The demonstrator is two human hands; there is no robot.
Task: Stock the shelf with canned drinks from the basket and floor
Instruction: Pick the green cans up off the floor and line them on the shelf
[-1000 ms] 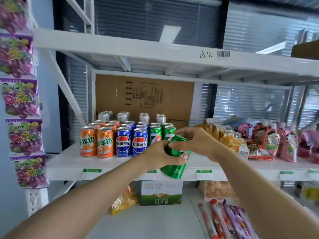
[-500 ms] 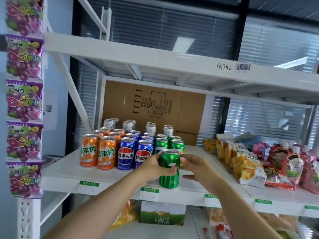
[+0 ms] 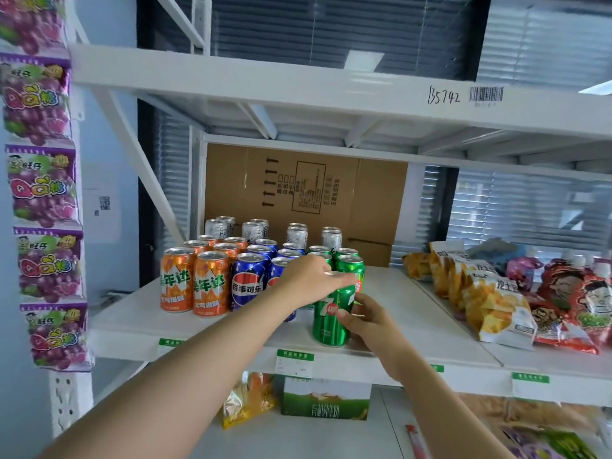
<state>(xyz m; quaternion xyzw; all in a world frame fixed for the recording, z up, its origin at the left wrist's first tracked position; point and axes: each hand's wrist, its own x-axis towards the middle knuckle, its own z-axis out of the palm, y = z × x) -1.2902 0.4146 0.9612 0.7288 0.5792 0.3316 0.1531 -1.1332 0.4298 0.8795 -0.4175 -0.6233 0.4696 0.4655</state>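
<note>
Green can (image 3: 329,314) upright on shelf (image 3: 139,321), left hand (image 3: 309,279) atop, right hand (image 3: 369,323) gripping.

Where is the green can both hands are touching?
In the head view, the green can stands upright near the front edge of the shelf, right of the blue cans, left hand on its top, right hand gripping its side.
</note>
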